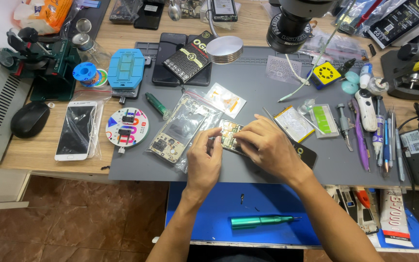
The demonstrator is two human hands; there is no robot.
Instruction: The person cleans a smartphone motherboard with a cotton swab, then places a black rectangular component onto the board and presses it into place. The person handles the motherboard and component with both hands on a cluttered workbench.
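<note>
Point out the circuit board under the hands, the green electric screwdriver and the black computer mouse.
circuit board [229, 132], head view, on its bare upper left part beside the fingers.
green electric screwdriver [253, 221], head view, on the middle of its barrel.
black computer mouse [29, 119], head view, on the middle of its back.

Desk [44, 150] is bare light wood w/ visible grain; work mat [267, 92] on it looks matt grey rubber, smooth. Circuit board [230, 136] under the hands shows dull green-gold w/ small metal parts, phone frame [178, 128] sits in glossy clear plastic bag. Screwdriver [260, 221] is satin teal metal, lamp head [224, 49] shiny ribbed metal.
</note>
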